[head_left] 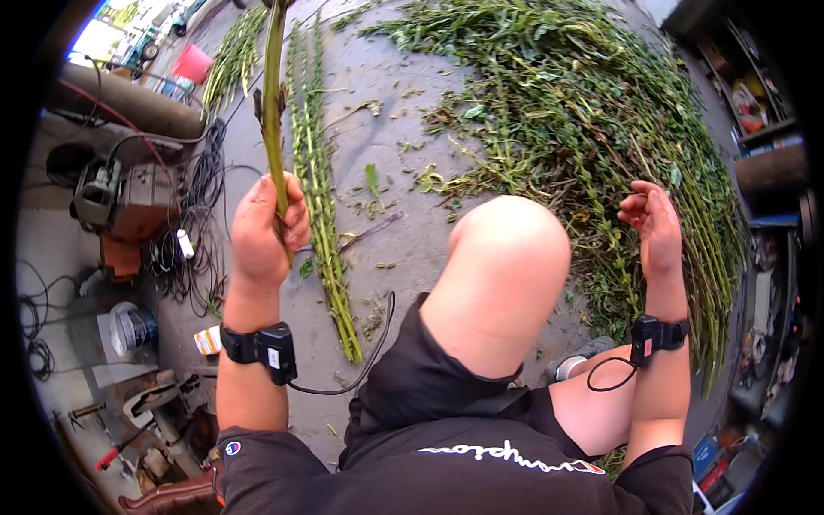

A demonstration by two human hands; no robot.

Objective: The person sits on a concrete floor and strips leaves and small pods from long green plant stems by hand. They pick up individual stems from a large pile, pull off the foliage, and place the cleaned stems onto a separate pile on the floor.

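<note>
Shirt front [481, 491]: white script lettering [506, 455] is printed across it, seen upside down; a small red mark [588, 467] is set at one end.
Left sleeve [270, 459]: a small round red, white and blue emblem [233, 448] is carried.
Left wrist unit [279, 335]: white label [274, 358], print can't be read.
Right wrist unit [642, 328]: reddish label [648, 349], likewise.

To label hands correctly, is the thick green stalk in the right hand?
No, the left hand is closed around the thick green stalk.
</note>
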